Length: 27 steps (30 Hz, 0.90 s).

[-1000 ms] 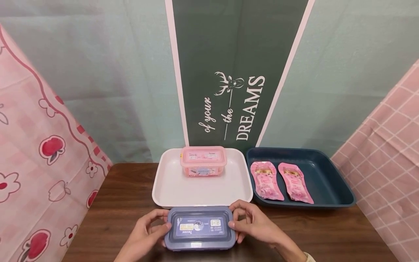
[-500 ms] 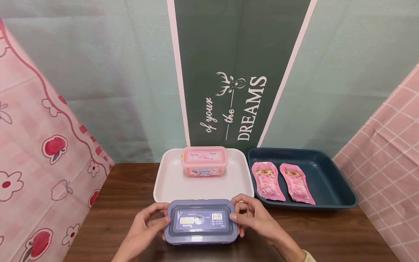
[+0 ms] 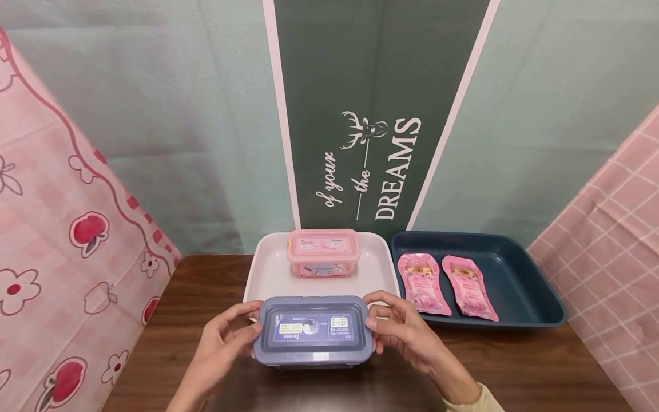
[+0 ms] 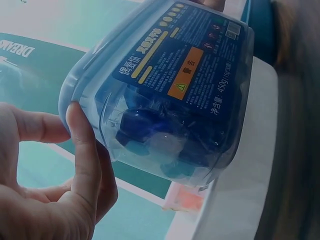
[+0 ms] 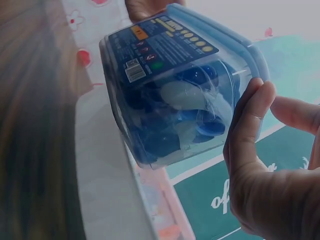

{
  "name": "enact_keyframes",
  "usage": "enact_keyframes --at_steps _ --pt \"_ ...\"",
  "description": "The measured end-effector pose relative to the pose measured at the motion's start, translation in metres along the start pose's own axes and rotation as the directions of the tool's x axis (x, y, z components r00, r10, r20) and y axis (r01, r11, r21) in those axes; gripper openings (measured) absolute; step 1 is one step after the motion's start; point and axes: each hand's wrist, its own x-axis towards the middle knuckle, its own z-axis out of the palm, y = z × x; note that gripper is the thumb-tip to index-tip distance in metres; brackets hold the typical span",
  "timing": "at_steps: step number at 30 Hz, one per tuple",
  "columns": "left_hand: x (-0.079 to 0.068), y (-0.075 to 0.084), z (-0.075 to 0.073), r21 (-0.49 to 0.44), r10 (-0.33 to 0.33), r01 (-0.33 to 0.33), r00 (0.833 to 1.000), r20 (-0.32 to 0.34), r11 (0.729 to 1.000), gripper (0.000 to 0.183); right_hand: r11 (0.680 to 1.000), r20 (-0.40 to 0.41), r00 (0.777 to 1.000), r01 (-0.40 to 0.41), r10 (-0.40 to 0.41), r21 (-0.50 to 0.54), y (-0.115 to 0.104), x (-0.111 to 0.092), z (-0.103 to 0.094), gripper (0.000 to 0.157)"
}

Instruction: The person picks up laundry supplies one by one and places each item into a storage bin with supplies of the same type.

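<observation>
A clear plastic box of laundry pods with a blue-grey lid [image 3: 315, 331] is held up between my hands, partly over the near edge of a white tray [image 3: 268, 269]. My left hand [image 3: 223, 337] pinches the left end of the lid's rim between thumb and fingers. At the right end, my right hand [image 3: 404, 332] grips the rim likewise. Both wrist views look at the side of the pod box [image 4: 165, 85], with a dark label and blue and white pods [image 5: 185, 95] inside. A similar pink box [image 3: 324, 254] sits at the back of the white tray.
To the right of the white tray stands a dark blue tray [image 3: 515, 286]. Two pink pouches lie in it, a left pouch [image 3: 423, 286] and a right pouch [image 3: 471, 289]. Both trays rest on a brown wooden table [image 3: 201, 286], with patterned cloth hanging behind and at the sides.
Both hands have raised the blue-lidded box and moved it forward, so it now covers the white tray's near edge. The pink box and pouches stay where they were.
</observation>
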Motion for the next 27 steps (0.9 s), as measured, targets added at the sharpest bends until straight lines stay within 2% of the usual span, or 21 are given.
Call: enact_keyframes --at_steps 6,12,16,21,27 --pt "0.005 0.003 -0.003 -0.071 0.094 -0.091 0.995 0.033 0.993 0.039 1.0 -0.039 0.999 0.018 -0.018 -0.005 -0.01 0.004 0.002 0.027" --pt "0.009 0.007 -0.005 -0.117 0.107 -0.104 0.994 0.018 0.988 0.035 0.998 -0.022 0.998 0.052 -0.053 -0.039 -0.017 0.009 0.004 0.03" --pt "0.013 0.011 -0.008 -0.167 0.119 -0.113 0.992 0.031 0.98 0.035 0.997 -0.027 0.998 0.062 -0.063 -0.05 -0.021 0.016 0.005 0.032" --pt "0.023 0.015 -0.015 -0.239 0.126 -0.099 0.987 0.102 0.966 0.039 0.999 -0.061 0.998 0.021 -0.024 -0.049 -0.026 0.024 0.003 0.03" --pt "0.037 0.017 -0.021 -0.311 0.11 -0.04 0.971 0.211 0.95 0.04 0.999 -0.071 0.997 -0.016 0.013 -0.034 -0.027 0.029 0.0 0.035"
